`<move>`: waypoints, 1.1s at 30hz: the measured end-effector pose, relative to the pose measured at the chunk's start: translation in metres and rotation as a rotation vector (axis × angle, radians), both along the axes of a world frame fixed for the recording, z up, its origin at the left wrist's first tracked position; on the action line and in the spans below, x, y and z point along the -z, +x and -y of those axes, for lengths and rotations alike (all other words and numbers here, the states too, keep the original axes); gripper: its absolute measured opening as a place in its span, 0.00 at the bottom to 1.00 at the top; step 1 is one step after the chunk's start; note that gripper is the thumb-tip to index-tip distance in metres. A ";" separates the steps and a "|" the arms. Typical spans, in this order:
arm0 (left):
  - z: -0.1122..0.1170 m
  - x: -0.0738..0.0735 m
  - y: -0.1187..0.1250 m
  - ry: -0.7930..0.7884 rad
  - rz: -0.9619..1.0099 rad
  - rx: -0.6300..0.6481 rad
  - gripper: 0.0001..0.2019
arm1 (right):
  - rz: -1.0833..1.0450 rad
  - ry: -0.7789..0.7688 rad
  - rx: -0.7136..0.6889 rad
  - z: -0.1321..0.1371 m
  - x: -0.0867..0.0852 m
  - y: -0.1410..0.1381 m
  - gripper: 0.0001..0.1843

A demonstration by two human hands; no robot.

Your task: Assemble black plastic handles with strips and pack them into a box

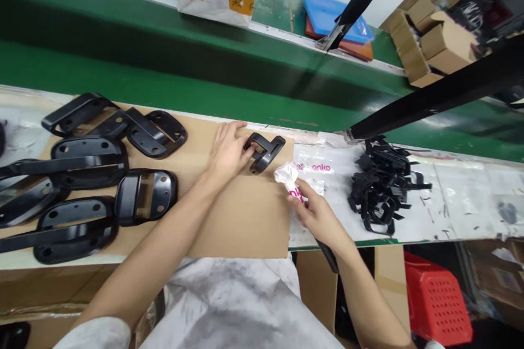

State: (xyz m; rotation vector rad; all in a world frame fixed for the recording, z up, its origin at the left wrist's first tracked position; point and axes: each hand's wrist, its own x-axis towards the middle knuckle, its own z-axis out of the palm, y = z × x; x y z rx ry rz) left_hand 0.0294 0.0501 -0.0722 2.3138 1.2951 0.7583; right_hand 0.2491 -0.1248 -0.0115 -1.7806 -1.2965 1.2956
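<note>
My left hand (229,151) has its thumb and fingers closed on the left end of a small black plastic bracket (268,155), which lies on a cardboard sheet (245,212). My right hand (317,212) grips what looks like a hammer (328,257), with a black handle. Its head is wrapped in white plastic with pink print, so the head's shape is hidden. The wrapped end is just right of the bracket, apart from it. Several larger black plastic frames with crossbars (149,196) lie to the left of my left hand.
A tangled pile of small black plastic pieces (380,185) lies at the right on the white bench surface (470,196). Black posts (429,95) slant above it. Behind runs a green ledge (286,98); a blue tray (327,13) stands above. A red basket (440,300) sits below right.
</note>
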 end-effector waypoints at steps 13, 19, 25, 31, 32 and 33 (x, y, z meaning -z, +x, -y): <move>-0.004 0.006 0.008 -0.045 -0.069 -0.031 0.21 | 0.498 0.291 -0.245 -0.034 0.015 -0.012 0.27; -0.003 0.007 0.006 -0.012 -0.104 -0.025 0.22 | 0.553 0.436 -0.322 -0.032 0.028 -0.008 0.24; -0.002 0.006 0.006 0.007 -0.135 -0.031 0.22 | 0.613 0.503 -0.306 -0.032 0.031 -0.008 0.22; -0.002 0.006 0.005 0.015 -0.139 -0.027 0.22 | 0.618 0.503 -0.310 -0.033 0.032 -0.008 0.21; -0.002 0.006 0.005 0.013 -0.137 -0.028 0.22 | 0.616 0.507 -0.309 -0.033 0.033 -0.007 0.21; -0.002 0.006 0.005 0.012 -0.135 -0.028 0.22 | 0.617 0.516 -0.298 -0.033 0.034 -0.007 0.21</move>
